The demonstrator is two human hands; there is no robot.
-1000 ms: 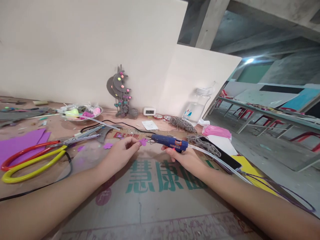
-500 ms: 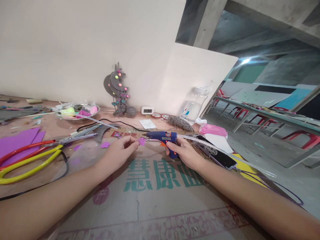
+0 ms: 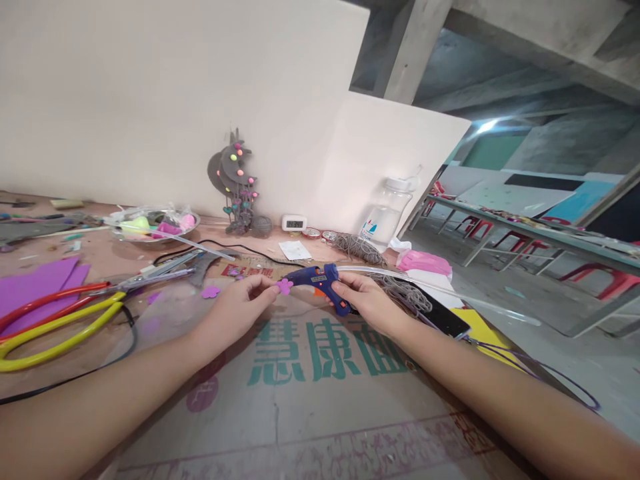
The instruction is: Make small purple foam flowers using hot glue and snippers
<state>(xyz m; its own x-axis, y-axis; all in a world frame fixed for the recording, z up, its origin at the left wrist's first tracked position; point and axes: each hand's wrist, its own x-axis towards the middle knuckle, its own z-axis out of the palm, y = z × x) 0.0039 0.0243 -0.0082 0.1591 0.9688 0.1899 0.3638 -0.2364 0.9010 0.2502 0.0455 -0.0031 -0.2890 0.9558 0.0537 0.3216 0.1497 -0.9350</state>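
Note:
Between thumb and fingers, my left hand (image 3: 249,300) pinches a small purple flower cutout (image 3: 285,287). A blue hot glue gun (image 3: 320,279) is gripped by its handle in my right hand (image 3: 367,298). Its nozzle points left and lies just behind the flower; whether they touch I cannot tell. A long clear glue stick (image 3: 430,285) sticks out of the gun's rear to the right. Another purple flower (image 3: 211,292) rests to the left of my left hand. Below both hands spreads a cardboard sheet (image 3: 300,420) with green printed characters.
On the left lie red-and-yellow-handled scissors (image 3: 60,327) and purple sheets (image 3: 37,287). Behind stand a bowl of bright pieces (image 3: 155,227), a grey moon ornament (image 3: 235,173), a small clock (image 3: 294,223) and a water bottle (image 3: 385,213). Grey yarn (image 3: 357,247) and a phone (image 3: 445,317) are at right.
The glue gun has tilted and moved slightly left, its nozzle now close behind the flower. My left hand has stayed nearly in place with the flower.

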